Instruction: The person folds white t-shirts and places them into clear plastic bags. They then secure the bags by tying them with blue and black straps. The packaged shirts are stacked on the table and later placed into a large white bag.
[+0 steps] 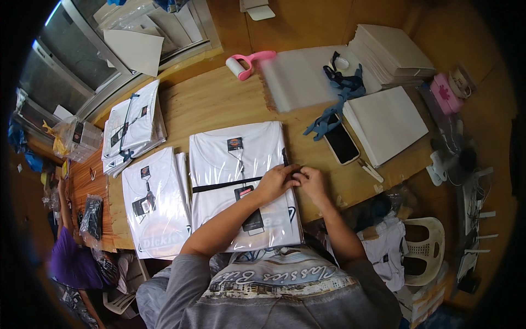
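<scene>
The bagged shirt (241, 181) lies flat on the desk (219, 98), right at the near edge, in front of the person. Its long side runs away from the person, with the collar at the far end and the bottom at the near edge. It is a white shirt in a clear plastic bag, with a black band across its middle.

Both hands meet at the right edge of the bag, about halfway along it. The left hand (276, 181) rests on top of the bag, so the shirt lies under it and off to its left. Its fingers are curled in and pinch the edge of the bag. The right hand (312, 182) sits just past that edge, touching the left hand. The shirt lies to its left. Its fingers are pressed together and seem to pinch the same edge, but what sits between the fingertips is too small to see.

Another bagged shirt (156, 203) lies just beside the first one, on its left. A stack of shirts (131, 129) sits nearer the far left corner. A phone (341, 142) lies to the right, a little farther back than the hands, with blue straps (337, 93) beyond it. A pink roller (246, 63) sits near the far edge.
</scene>
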Tool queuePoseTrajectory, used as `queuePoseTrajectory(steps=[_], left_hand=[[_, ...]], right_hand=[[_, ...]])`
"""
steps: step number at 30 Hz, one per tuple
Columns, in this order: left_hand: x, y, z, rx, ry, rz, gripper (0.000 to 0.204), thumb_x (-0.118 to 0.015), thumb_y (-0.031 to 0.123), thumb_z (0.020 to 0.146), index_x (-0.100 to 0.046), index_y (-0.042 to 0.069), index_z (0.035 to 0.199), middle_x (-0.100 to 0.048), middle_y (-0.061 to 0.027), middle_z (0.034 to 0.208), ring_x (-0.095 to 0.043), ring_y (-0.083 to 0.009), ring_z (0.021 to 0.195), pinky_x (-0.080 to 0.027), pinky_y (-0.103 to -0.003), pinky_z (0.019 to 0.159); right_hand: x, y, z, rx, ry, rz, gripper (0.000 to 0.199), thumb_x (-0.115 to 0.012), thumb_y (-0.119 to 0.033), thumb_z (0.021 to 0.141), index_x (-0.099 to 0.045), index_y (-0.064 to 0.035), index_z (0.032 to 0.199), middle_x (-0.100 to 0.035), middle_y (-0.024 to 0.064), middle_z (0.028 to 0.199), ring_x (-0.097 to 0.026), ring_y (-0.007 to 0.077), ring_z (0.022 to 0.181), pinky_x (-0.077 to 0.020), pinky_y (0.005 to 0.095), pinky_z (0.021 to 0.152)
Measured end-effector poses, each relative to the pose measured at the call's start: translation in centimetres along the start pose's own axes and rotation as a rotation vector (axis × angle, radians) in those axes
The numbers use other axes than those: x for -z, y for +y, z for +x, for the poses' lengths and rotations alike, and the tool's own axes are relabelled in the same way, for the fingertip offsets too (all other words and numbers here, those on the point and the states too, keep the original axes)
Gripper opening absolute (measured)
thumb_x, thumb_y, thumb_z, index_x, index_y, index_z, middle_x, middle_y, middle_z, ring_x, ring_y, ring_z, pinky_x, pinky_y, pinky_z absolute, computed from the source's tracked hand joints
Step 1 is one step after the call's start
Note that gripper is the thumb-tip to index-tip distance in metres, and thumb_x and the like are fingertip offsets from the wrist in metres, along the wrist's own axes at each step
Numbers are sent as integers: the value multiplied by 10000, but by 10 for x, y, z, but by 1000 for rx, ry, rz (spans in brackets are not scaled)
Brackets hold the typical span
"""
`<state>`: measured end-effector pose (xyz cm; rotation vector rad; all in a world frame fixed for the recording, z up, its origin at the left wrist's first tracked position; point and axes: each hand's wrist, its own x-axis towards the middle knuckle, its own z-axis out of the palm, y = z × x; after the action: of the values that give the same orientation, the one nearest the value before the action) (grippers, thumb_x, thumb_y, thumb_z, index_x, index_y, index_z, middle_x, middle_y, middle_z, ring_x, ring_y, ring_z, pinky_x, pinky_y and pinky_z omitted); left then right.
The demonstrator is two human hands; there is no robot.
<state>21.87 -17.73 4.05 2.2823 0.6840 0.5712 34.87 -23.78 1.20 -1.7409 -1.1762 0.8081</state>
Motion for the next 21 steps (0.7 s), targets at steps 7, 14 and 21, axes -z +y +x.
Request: queuePoseTrajectory(steps=[7,14,21], left_hand=[[-6,-12,-4,-49,-46,203,215,-582,207,697,-553,12,784,-511,-131,701,-525,-290,686,-430,-364,597],[-1,-5,-1,-128,-25,115,112,-559,117,704,-549,6,686,-533,-138,720,-533,-289,657,-436,-352,580],[4,-20,3,327,-106,-705,75,-612,52,698,-579,-15,691,-565,-74,619,-532,-151,560,-422,-233,511]], right_hand=[[22,-47,0,345,-38,16,52,-553,-49,688,-543,0,700,-528,138,639,-533,285,594,-414,323,538],[32,-33,30,529,-279,-102,210,-457,68,668,-577,16,832,-583,109,846,-567,238,783,-451,277,672],[31,-8,-23,181,-115,-219,117,-540,-124,724,-558,-8,736,-591,97,660,-576,269,622,-457,332,536]])
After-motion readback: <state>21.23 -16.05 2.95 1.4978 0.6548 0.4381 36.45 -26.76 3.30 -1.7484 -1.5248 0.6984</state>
